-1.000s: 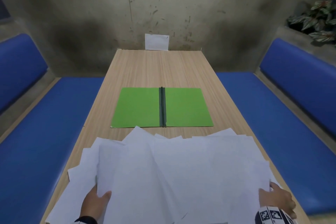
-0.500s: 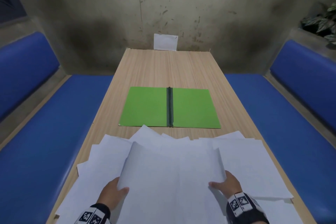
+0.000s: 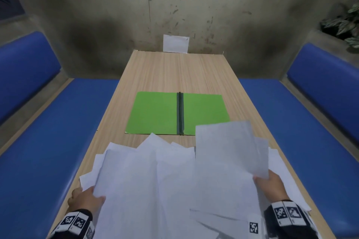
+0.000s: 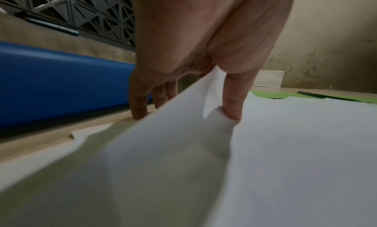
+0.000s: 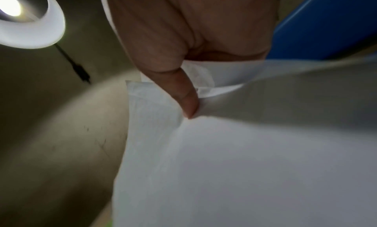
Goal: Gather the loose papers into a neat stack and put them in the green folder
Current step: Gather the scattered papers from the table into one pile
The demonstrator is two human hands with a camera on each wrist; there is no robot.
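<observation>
The green folder (image 3: 159,114) lies open and flat in the middle of the wooden table (image 3: 174,72), dark spine upward. Several loose white papers (image 3: 174,176) are spread across the near end of the table. My left hand (image 3: 87,200) pinches the left edge of a sheet (image 4: 204,133), thumb on top and fingers underneath. My right hand (image 3: 272,184) pinches a few sheets (image 3: 229,147) and holds them raised, their top edge overlapping the folder's near right corner. In the right wrist view the thumb (image 5: 183,99) presses onto those sheets (image 5: 224,166).
Blue padded benches (image 3: 58,141) (image 3: 310,132) run along both sides of the table. A small white card (image 3: 175,43) leans on the stained wall at the far end. A potted plant (image 3: 343,23) sits on the right ledge.
My right hand has swung out to the right and lifted a few sheets above the pile. My left hand has slid left to the edge of a sheet. The head view has tipped slightly.
</observation>
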